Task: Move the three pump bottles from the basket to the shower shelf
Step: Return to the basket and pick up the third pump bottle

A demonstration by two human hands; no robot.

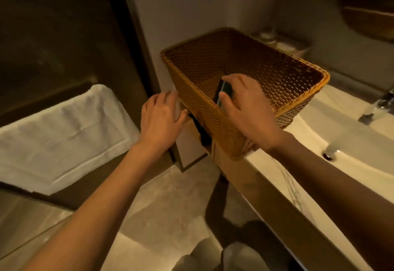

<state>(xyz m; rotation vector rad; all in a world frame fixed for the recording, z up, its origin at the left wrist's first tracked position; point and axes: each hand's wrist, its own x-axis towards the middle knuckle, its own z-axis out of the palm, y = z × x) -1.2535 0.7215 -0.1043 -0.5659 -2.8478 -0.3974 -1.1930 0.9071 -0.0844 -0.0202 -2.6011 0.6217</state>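
Note:
A brown woven basket (277,72) stands on the left end of the vanity counter, its near corner past the counter edge. My right hand (247,108) reaches over the near rim into the basket, fingers wrapped around a dark pump bottle (223,91) that lies low inside; most of the bottle is hidden by the hand. My left hand (162,119) is just left of the basket with fingers spread, touching or almost touching its outer wall. No other bottle shows in the basket. The shower shelf is out of view.
A white sink basin (345,164) with a drain and a chrome tap (379,106) lies right of the basket. A white towel (64,134) hangs on a rail at the left in front of dark glass. A tiled floor lies below.

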